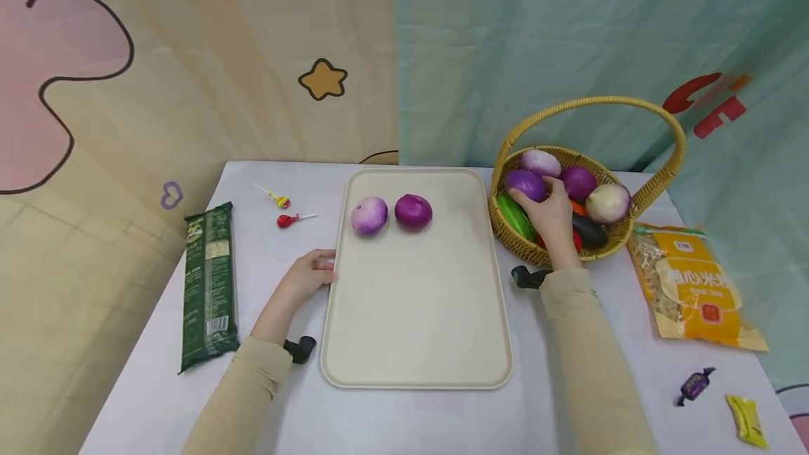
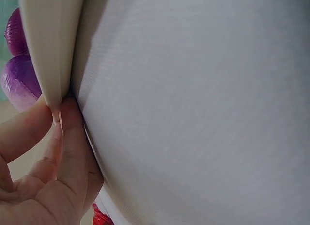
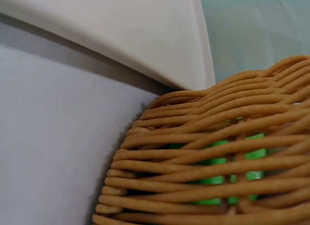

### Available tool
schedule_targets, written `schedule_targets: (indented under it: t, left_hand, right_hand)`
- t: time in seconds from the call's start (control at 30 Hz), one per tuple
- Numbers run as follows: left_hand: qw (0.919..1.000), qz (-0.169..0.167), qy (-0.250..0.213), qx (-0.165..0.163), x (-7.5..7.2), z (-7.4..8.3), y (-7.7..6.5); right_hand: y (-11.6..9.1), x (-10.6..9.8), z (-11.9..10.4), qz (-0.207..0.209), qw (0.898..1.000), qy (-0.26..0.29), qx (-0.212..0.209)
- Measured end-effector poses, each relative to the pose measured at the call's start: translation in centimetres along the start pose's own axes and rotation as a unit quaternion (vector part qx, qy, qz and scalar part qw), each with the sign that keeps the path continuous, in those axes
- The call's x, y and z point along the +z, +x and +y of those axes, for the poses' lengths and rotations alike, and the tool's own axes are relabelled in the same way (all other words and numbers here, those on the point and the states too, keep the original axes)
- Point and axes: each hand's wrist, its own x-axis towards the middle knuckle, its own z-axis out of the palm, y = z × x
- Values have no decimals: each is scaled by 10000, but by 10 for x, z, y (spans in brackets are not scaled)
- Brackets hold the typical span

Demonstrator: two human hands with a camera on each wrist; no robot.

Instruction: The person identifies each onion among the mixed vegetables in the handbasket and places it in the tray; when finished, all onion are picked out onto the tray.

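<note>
The left grip pinches the near-left rim of the tray, thumb above and fingers beneath, presumably so it won't slide on the counter. Beyond that grip and to its right, a pale-purple onion and a magenta onion sit side by side on the tray. Across the tray, the right grip reaches into the basket, thumb and fingers clamped on a violet onion (from above, probably because neighbours crowd it). A cucumber lies left of this grip, an eggplant right; beyond rests a whitish-purple onion.
</note>
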Motion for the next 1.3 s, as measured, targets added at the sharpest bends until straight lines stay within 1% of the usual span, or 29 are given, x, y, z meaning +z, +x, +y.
schedule_targets:
  t: [0.1,0.17,0.23,0.3,0.37,0.43,0.5,0.57,0.67,0.73,0.83,0.93,1.0,1.1,1.2,1.3]
  left_hand:
    - [10000,-53,20,12,0,1,0]
    - [10000,-64,32,16,0,1,1]
    - [10000,-49,39,12,-1,1,1]
    - [10000,-31,25,25,-1,0,1]
    - [10000,-11,16,39,-2,0,1]
    - [10000,7,9,60,-3,1,1]
    - [10000,13,9,38,-2,1,1]
    - [10000,7,28,32,-2,1,0]
    - [10000,-27,47,67,-1,1,-2]
    - [9999,-41,51,105,-1,1,-2]
    - [9999,-55,65,125,-1,1,-2]
    - [9999,-73,75,122,-2,-1,-2]
    - [9998,-74,117,105,-3,-1,-3]
    - [9998,-80,164,85,-4,-1,-4]
    - [9999,-84,116,59,-3,-1,-4]
    - [9998,-123,83,103,-3,1,-2]
  right_hand:
    - [-9,-7,-4,87,9998,139,149]
    - [-17,-13,-11,192,9992,296,166]
    - [-27,-17,-21,290,9986,443,75]
    - [-37,-18,-32,359,9973,620,-140]
    - [-48,-14,-42,327,9955,783,-422]
    - [-57,-6,-50,152,9942,824,-673]
    - [-64,7,-56,-90,9933,759,-866]
    - [-68,23,-60,-361,9928,636,-947]
    - [-69,49,-59,-607,9923,466,-976]
    - [-67,66,-56,-687,9927,312,-940]
    - [-63,87,-47,-729,9925,-109,-970]
    - [-58,103,-39,-729,9912,-490,-993]
    - [-54,110,-35,-746,9901,-631,-1004]
    - [-48,114,-33,-784,9890,-707,-1032]
    - [-46,114,-31,-798,9887,-730,-1041]
    - [-45,111,-29,-756,9890,-766,-1015]
